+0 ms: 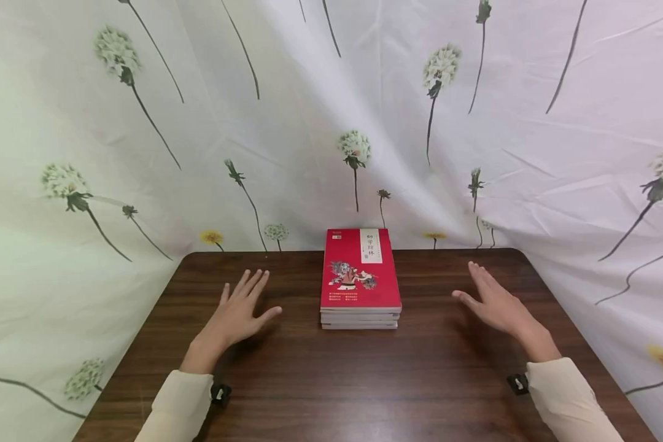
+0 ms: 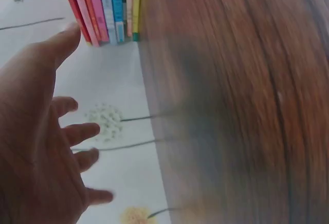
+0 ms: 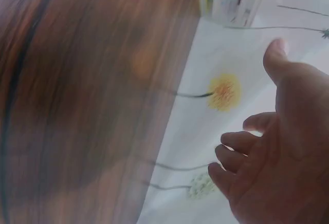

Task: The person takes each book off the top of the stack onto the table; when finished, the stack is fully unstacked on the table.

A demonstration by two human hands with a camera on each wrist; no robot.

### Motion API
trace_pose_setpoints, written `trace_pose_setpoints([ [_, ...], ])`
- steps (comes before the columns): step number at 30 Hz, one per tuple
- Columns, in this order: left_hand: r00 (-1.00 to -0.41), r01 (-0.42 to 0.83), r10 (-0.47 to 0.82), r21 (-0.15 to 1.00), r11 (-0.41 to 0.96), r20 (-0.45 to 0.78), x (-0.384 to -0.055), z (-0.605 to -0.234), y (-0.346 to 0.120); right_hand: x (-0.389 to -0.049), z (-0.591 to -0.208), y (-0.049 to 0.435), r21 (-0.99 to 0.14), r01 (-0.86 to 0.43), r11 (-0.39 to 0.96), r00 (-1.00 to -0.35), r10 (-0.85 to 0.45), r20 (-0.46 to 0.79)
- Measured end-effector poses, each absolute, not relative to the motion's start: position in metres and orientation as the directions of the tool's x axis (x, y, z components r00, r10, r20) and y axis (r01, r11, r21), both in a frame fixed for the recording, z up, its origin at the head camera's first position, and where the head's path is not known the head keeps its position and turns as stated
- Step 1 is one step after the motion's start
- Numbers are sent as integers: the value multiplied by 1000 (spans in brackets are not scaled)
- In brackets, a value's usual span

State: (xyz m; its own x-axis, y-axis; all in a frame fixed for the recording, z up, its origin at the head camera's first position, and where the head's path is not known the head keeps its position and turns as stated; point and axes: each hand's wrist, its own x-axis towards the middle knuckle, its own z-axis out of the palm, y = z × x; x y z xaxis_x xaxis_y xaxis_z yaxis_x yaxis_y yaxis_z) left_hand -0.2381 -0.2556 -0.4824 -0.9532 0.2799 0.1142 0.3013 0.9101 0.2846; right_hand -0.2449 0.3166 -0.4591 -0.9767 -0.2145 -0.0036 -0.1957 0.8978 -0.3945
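Observation:
A stack of several books (image 1: 359, 276) lies near the far edge of the table, the top one with a red cover, a white title strip and a drawn figure. To the left of the stack is my left hand (image 1: 234, 319), fingers spread and holding nothing. On the other side my right hand (image 1: 500, 307) is likewise extended, its thumb apart from the fingers, with nothing in it. Neither hand touches the books. Coloured spines (image 2: 105, 11) of the stack show in the left wrist view, and pale page edges (image 3: 234, 0) in the right wrist view.
The dark wooden table (image 1: 359, 380) has rounded far corners. Behind it and along both sides hangs a white cloth (image 1: 309, 153) printed with dandelions. A small black device (image 1: 221, 393) sits at the left wrist, another black device (image 1: 518, 384) at the right.

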Motion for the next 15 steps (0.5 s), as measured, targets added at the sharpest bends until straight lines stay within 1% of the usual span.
trace_pose_setpoints([
  [4,-957,291,271,350,890,105,-234,-477,-246,-247,-453,304,-408,-184,894,-981,-191,24],
  [8,-963,270,250,415,869,104,-232,-471,-234,-251,-449,290,-416,-224,881,-975,-199,103],
  [11,-960,280,249,470,837,128,-231,-468,-224,-255,-445,280,-436,-257,863,-966,-214,146],
  [15,-949,315,265,572,757,172,-229,-472,-211,-259,-442,266,-479,-290,829,-956,-230,181],
])
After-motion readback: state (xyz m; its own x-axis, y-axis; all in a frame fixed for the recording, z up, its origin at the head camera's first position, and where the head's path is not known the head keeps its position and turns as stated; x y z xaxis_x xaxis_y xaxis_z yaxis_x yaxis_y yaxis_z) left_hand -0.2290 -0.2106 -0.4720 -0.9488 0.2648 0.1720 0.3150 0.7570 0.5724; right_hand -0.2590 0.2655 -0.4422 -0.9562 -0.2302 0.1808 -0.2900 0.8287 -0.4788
